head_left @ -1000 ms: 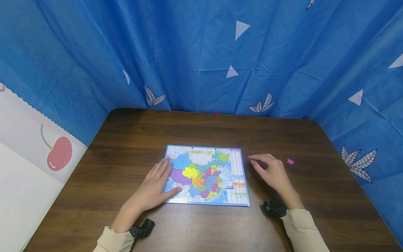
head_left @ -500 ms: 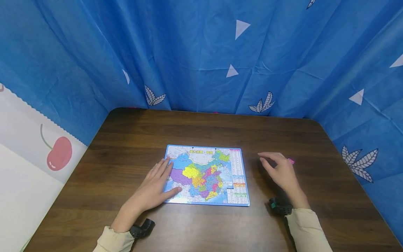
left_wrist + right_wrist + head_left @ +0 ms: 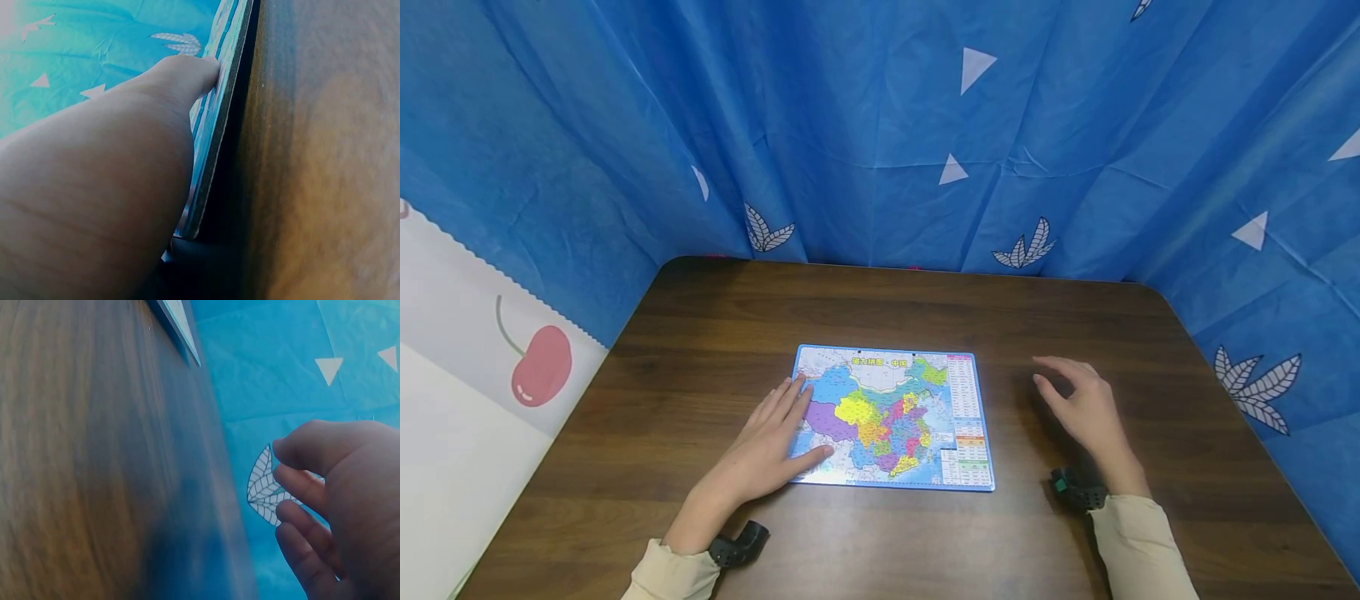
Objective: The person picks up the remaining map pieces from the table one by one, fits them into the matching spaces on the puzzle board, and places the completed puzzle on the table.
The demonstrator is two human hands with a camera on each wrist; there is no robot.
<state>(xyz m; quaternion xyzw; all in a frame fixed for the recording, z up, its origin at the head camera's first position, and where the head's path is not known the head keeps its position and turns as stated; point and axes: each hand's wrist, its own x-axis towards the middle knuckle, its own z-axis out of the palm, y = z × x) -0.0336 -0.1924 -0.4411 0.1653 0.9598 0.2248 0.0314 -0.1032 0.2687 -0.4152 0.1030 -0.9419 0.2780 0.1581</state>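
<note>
A map puzzle board [image 3: 895,417] with blue edges and coloured regions lies flat on the table. My left hand [image 3: 760,454] rests on its left side, fingers straight and thumb spread over the lower edge. In the left wrist view the thumb [image 3: 187,72] touches the face of the board [image 3: 209,140]. To the right of the board is my right hand [image 3: 1088,412], fingers loosely bent, with a gap between thumb and index finger. Nothing shows between the fingers [image 3: 306,487] in the right wrist view. The small pink piece seen earlier is out of sight, where the right hand now is.
The dark wooden table [image 3: 880,304] has rounded far corners. A blue curtain [image 3: 865,125] with white triangles and leaves hangs behind it and along the right. On the left is a white cloth [image 3: 467,333] with a cherry print. A black wrist device [image 3: 739,544] sits on the left wrist.
My right hand has moved to the right, away from the board, and come over the spot where the pink piece lay, covering it. The left hand and the board have stayed still.
</note>
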